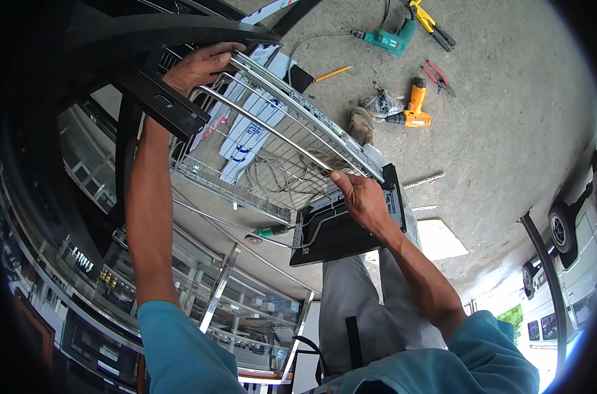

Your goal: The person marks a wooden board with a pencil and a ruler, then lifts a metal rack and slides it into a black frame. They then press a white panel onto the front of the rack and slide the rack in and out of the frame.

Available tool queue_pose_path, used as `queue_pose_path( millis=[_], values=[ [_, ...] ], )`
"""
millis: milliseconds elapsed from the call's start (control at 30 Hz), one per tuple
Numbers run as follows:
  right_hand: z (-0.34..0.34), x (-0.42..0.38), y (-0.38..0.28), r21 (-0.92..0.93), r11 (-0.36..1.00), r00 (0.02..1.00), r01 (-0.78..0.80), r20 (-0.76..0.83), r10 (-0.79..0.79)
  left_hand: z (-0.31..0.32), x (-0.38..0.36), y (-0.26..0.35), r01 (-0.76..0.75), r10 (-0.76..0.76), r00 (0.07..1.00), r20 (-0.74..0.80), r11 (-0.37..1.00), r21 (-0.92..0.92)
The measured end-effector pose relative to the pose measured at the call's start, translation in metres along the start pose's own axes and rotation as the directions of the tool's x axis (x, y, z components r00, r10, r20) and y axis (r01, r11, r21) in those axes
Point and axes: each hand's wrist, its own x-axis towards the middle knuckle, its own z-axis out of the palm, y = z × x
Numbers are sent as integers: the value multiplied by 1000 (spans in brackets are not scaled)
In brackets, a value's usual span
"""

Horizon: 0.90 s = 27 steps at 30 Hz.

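Note:
A chrome wire basket (298,141) with metal slide rails (305,105) along its sides spans the space between my hands. My right hand (364,200) is closed round the basket's near end, its thumb on the thick top wire, above a black panel (334,238). At the far end my left hand (203,67) reaches past a black frame piece (170,105), its fingers curled at the end of the upper rail; what lies under them is partly hidden. White printed strips (249,134) and a coiled cable (269,176) show through the wires.
On the concrete floor lie a green drill (390,41), yellow-handled cutters (432,25), red-handled pliers (438,77), an orange cordless drill (416,105), a pencil (333,73) and a green grinder (272,231). Glass cabinets (252,315) stand at lower left. A white vehicle (568,282) is at right.

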Motion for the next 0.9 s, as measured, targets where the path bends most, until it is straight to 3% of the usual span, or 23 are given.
queue_pose_path(
  millis=[67,200,400,467,533,667,767,900],
  values=[
    [-1,0,-3,-6,1000,1000,20,-7,-20,-8,2,-4,-56,57,997,48,998,-25],
    [-1,1,-2,-24,998,998,53,-18,-53,-7,-3,-2,-151,173,976,-131,975,164],
    [2,-1,5,-26,999,999,40,0,-40,6,-12,7,-56,39,967,-252,997,-60],
    [1,-4,4,-3,1000,999,26,32,-26,13,-17,12,-36,22,968,-250,998,-50],
    [1,-6,6,19,1000,999,22,47,-23,25,-20,16,51,-48,929,-366,999,-4],
    [7,-11,15,55,998,998,31,53,-34,28,-30,24,29,-30,919,-393,1000,-10],
    [6,-14,15,8,1000,998,19,65,-19,15,-28,12,-182,157,851,-501,983,-1],
    [6,-16,14,23,1000,998,-1,60,0,-10,-23,-1,-222,249,782,-571,968,118]
  ],
)
